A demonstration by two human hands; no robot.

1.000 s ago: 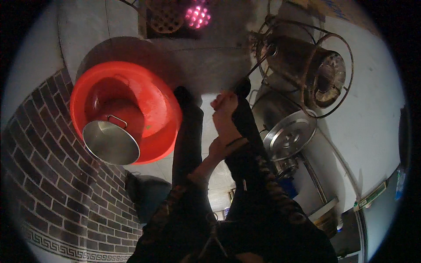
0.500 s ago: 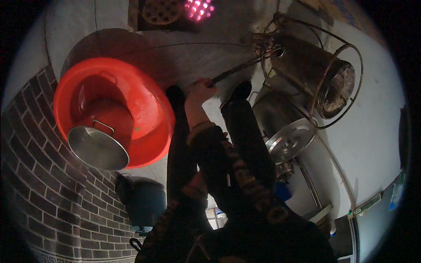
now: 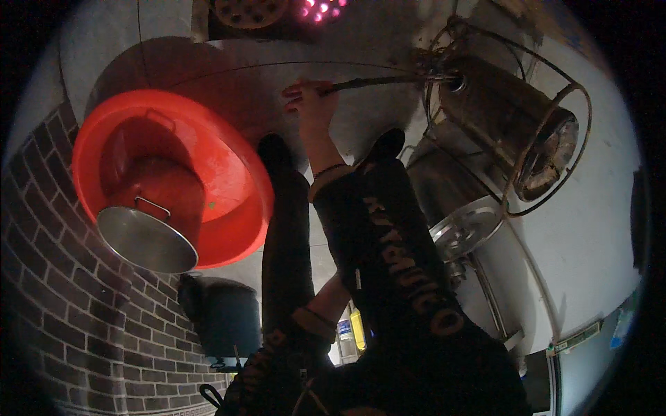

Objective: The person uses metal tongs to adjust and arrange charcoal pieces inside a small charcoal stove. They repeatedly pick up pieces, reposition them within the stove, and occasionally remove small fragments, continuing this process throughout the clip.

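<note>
My right hand (image 3: 312, 102) is stretched out low in front of me, closed around the end of a long dark rod (image 3: 374, 82). The rod's far end reaches the side of a sooty metal cylinder (image 3: 496, 118), by a round opening; a wire frame rings the cylinder. Some of this hand's fingers show, bent to the left. My left hand (image 3: 330, 297) lies beside my right forearm, its fingers hidden behind the dark sleeve.
On the left, a red basin (image 3: 239, 191) holds a tall metal pot (image 3: 147, 239). A lidded steel pot (image 3: 451, 173) stands right of my legs. Ahead are a round block with holes (image 3: 250, 12) and a glowing pink one (image 3: 322, 10). A dark bucket (image 3: 225, 312) stands behind the basin.
My right hand has moved forward and slightly left with the rod's near end, so the rod lies more level across the view. My left hand has shifted slightly right.
</note>
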